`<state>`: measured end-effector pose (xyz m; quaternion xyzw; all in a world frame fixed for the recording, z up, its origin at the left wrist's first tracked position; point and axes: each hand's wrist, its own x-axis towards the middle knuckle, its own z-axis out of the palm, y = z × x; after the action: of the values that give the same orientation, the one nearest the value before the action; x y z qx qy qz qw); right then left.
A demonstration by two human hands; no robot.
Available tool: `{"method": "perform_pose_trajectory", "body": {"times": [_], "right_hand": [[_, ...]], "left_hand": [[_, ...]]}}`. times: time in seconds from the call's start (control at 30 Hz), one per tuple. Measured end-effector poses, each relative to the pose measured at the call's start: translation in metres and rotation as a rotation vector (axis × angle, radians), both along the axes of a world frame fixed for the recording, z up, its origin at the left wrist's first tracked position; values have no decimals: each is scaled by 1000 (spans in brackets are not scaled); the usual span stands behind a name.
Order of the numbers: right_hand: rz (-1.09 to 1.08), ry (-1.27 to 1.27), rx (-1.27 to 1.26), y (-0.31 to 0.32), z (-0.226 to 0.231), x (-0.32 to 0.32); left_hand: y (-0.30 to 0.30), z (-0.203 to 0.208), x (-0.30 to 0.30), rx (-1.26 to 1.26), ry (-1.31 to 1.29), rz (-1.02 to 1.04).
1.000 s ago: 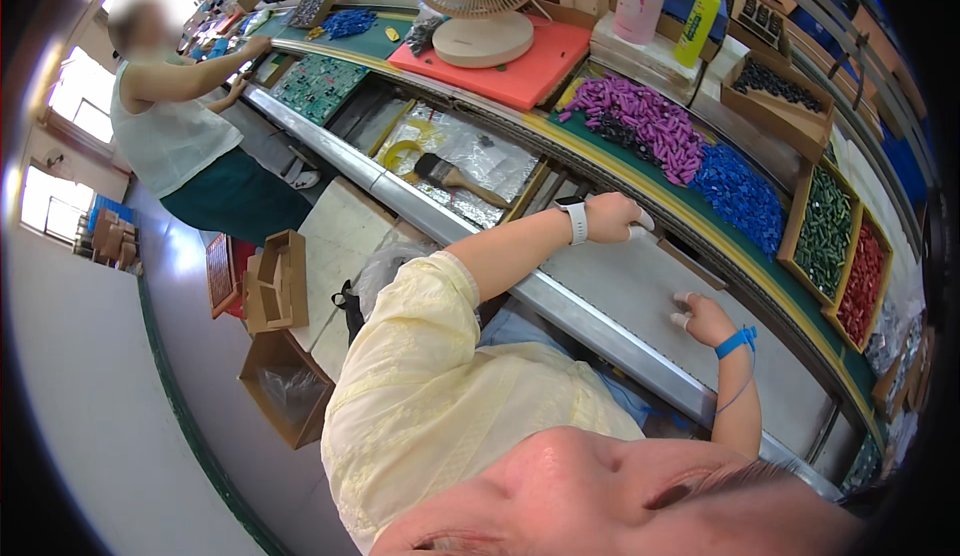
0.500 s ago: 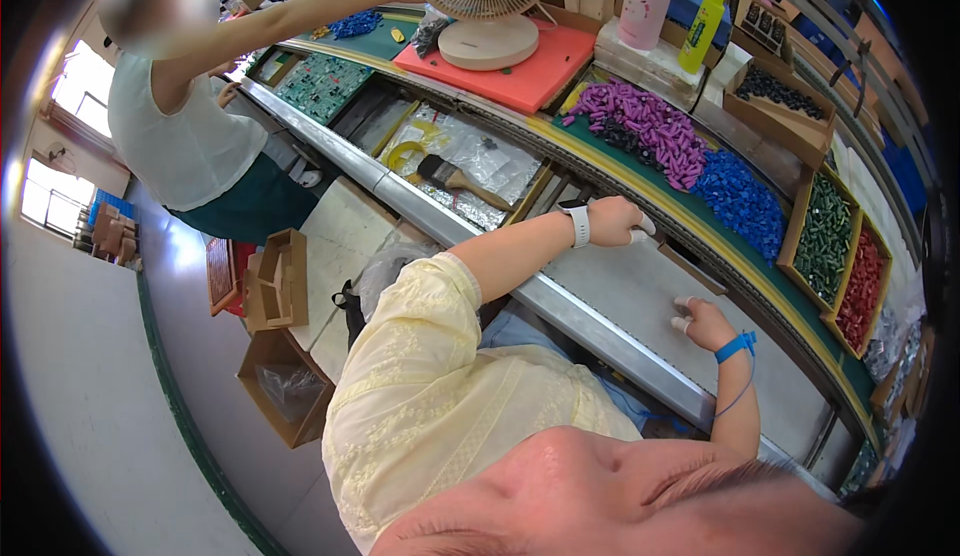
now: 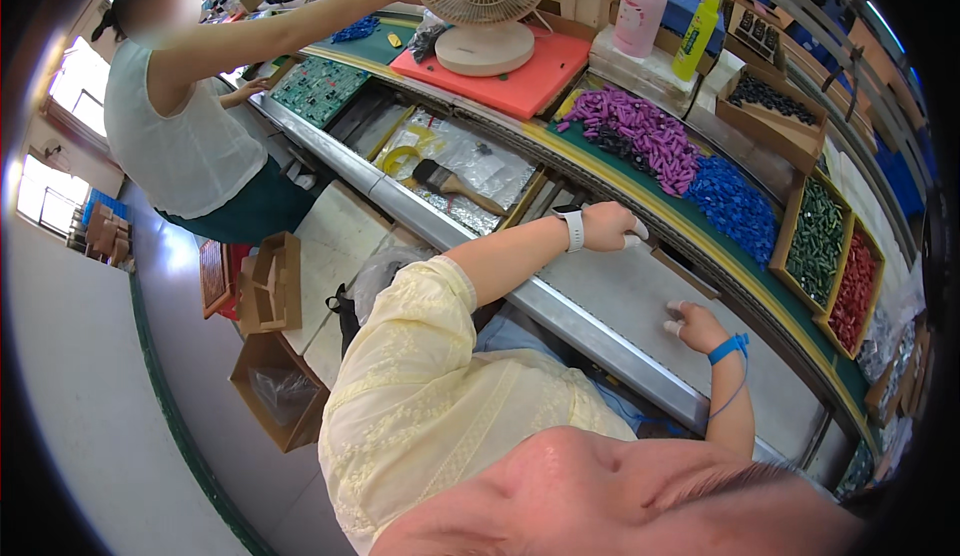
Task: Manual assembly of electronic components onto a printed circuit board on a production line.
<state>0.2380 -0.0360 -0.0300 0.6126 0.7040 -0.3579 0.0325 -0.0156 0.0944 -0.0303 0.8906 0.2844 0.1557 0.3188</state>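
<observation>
My left hand (image 3: pixel 608 227), with a white watch (image 3: pixel 574 230) on its wrist, is held over the grey work surface (image 3: pixel 618 294) near the raised conveyor edge. Its fingers are bent together, with white covers on the tips; whatever they may hold is too small to make out. To the right and nearer me, my right hand (image 3: pixel 702 328) hovers over the same surface, wearing a blue wrist strap (image 3: pixel 728 348) with a cord. A gap shows between its covered thumb and forefinger, and nothing is visible between them.
Beyond my hands lie heaps of purple parts (image 3: pixel 640 134) and blue parts (image 3: pixel 735 206), with boxes of green parts (image 3: pixel 818 241) and red parts (image 3: pixel 856 291). A brush (image 3: pixel 460 186) lies left of my left arm. A co-worker (image 3: pixel 190 126) reaches toward a fan (image 3: pixel 483 16).
Both my hands stay in nearly the same places, with slight finger movement. The co-worker's head has turned and their lower hand has shifted. The whole view has moved slightly.
</observation>
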Motion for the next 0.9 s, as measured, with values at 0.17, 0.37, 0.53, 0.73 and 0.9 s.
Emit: {"method": "perform_pose_trajectory", "body": {"times": [0.17,0.37,0.53,0.73,0.9], "right_hand": [[4,-17,-6,0,2,-2],[14,-29,-13,0,6,-4],[-4,-40,-42,0,8,-5],[6,-31,-15,0,2,-2],[-1,-24,-15,-1,4,-2]], "left_hand": [[0,1,1,-26,55,-10],[-1,1,1,-25,38,6],[-1,3,0,-36,38,7],[-2,7,-1,-37,43,9],[-2,7,0,-33,50,7]]}}
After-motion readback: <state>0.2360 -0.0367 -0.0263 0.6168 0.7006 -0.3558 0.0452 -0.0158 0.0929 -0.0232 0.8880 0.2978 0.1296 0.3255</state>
